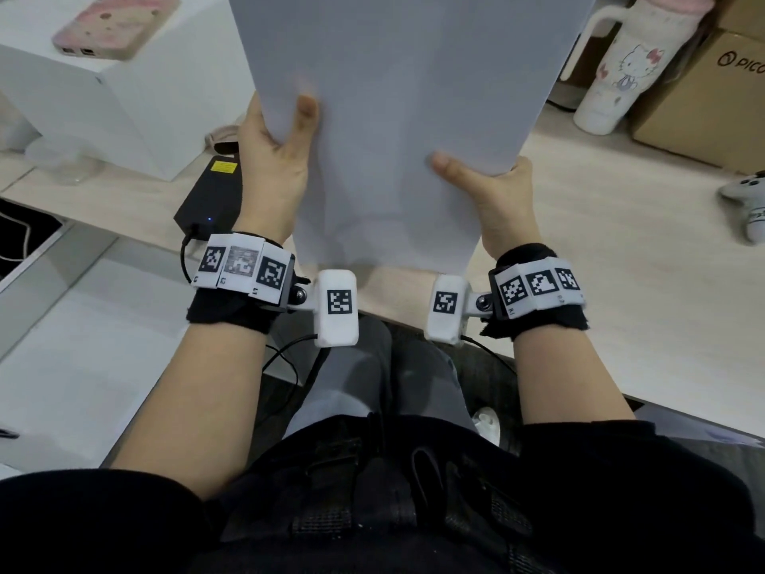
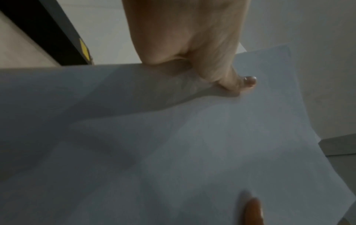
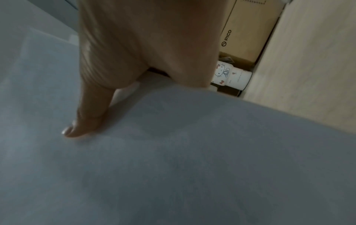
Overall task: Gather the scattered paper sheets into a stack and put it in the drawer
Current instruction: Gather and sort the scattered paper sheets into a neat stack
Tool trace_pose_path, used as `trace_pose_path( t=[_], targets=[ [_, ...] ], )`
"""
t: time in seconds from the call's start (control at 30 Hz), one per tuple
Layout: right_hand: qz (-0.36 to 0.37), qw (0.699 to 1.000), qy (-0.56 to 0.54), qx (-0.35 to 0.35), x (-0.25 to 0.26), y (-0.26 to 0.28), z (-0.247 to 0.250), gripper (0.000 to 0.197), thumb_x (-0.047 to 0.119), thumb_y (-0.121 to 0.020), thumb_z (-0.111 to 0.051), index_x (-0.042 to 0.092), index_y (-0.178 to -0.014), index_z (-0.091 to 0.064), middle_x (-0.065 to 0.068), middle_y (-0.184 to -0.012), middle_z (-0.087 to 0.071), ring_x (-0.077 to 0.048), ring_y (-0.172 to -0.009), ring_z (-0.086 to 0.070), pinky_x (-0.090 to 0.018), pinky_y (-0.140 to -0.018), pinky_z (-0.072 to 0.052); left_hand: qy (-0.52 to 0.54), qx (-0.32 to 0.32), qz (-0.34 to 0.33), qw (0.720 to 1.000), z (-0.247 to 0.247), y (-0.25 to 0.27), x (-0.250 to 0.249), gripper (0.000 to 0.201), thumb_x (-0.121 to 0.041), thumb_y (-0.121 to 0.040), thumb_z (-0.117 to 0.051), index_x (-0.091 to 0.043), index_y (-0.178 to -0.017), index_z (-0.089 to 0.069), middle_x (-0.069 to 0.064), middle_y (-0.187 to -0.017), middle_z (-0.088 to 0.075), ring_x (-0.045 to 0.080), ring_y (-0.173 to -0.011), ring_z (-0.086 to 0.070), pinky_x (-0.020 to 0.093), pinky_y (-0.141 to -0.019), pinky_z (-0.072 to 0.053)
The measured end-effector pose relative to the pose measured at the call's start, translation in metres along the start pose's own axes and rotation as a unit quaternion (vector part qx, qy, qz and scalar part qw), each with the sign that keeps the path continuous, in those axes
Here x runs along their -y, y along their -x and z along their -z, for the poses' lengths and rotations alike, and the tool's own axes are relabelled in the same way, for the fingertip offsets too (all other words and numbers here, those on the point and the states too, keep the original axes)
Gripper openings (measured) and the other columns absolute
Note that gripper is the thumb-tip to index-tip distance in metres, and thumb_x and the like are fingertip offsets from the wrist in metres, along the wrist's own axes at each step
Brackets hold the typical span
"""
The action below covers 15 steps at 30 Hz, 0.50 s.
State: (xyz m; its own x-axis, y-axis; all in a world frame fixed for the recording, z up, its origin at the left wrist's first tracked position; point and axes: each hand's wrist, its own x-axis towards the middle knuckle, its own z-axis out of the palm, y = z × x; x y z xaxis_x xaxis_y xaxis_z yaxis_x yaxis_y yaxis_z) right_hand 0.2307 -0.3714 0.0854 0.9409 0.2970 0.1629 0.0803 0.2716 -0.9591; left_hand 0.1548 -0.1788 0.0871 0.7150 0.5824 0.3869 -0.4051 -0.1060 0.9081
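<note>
Head view: both hands are pinching a stack of white paper sheets (image 1: 397, 130) by its side edges, the left hand (image 1: 271, 167) with its thumb lying on top, the right hand (image 1: 496, 200) likewise. They are holding the stack above the wooden desk (image 1: 621, 258), in front of the person. A Hello Kitty cup (image 1: 621, 72) and a cardboard box (image 1: 712, 97) are standing at the right.

Both forearms reach forward, side by side, wrists banded. Left hand (image 1: 271, 159) grips the paper (image 1: 397, 130) at its left edge, thumb on top. Right hand (image 1: 501, 200) grips the right edge lower down, thumb flat across the sheet.
</note>
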Motion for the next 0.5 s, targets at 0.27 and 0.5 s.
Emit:
trace_pose_path(
  t=[0.27, 0.5],
  targets=[
    [0.008, 1.0, -0.002, -0.016, 0.0, -0.001, -0.002, 0.021, -0.004, -0.068, -0.08, 0.008, -0.081, -0.07, -0.003, -0.082, -0.074, -0.021, -0.08, -0.07, -0.035, -0.076, -0.057, 0.009, -0.018, -0.029, 0.999, -0.005, -0.001, 0.004, 0.059, -0.06, -0.074, -0.057, -0.014, -0.112, -0.055, -0.006, -0.108, -0.066, 0.007, -0.108, -0.062, 0.025, -0.094, -0.048],
    [-0.003, 1.0, -0.006, 0.002, -0.006, -0.017, 0.003, 0.022, -0.006, -0.068, -0.079, 0.009, -0.081, -0.07, -0.002, -0.082, -0.074, -0.019, -0.079, -0.07, -0.031, -0.073, -0.054, -0.01, -0.02, -0.025, 0.999, -0.007, -0.008, 0.023, 0.05, -0.053, -0.077, -0.057, -0.013, -0.106, -0.055, -0.013, -0.098, -0.067, -0.005, -0.097, -0.062, 0.015, -0.085, -0.045]
  ],
)
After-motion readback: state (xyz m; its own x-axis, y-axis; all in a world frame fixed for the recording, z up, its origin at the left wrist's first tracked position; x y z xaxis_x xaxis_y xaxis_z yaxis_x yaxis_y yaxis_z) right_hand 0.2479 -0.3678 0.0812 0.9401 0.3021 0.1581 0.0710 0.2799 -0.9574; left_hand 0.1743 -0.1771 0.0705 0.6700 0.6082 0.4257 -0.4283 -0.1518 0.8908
